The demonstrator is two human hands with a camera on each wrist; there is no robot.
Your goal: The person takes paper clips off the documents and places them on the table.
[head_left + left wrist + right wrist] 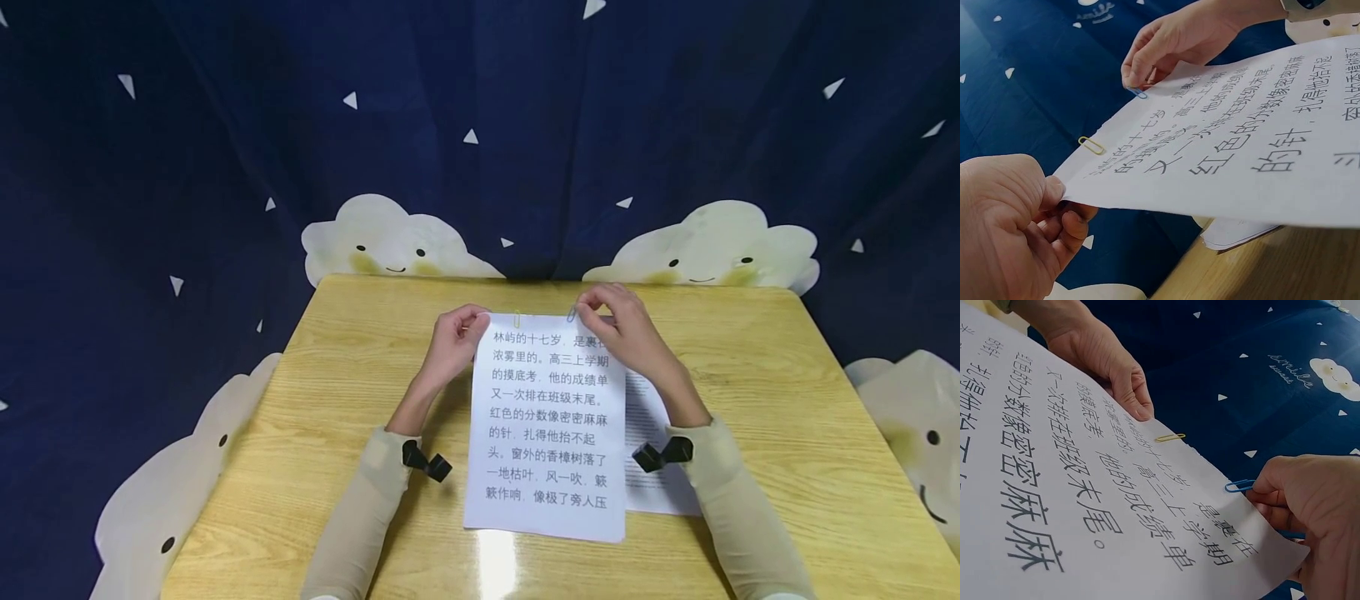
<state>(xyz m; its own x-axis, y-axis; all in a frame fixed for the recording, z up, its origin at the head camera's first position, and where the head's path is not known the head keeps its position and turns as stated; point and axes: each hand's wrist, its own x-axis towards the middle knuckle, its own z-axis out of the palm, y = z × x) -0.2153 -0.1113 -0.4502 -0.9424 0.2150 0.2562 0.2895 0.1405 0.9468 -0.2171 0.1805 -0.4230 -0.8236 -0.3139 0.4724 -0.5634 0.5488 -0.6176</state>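
A printed sheet of paper [551,433] with large Chinese characters is held up above the table. My left hand [456,333] pinches its top left corner between thumb and fingers. On the top edge, near that hand, sits a yellow paper clip [1091,145]. Farther right along the same edge is a blue paper clip [1239,485], its outer end pinched by my right hand [618,325]. Another bit of blue [1291,535] shows among the right fingers; what it is I cannot tell. The sheet's top right corner bends up against the right hand in the right wrist view.
Another printed sheet [652,450] with small text lies on the wooden table [337,358], partly under the held sheet and the right forearm. Behind the table hangs a dark blue curtain [450,75] with clouds and triangles. Black wrist devices [427,461] stick out at both cuffs.
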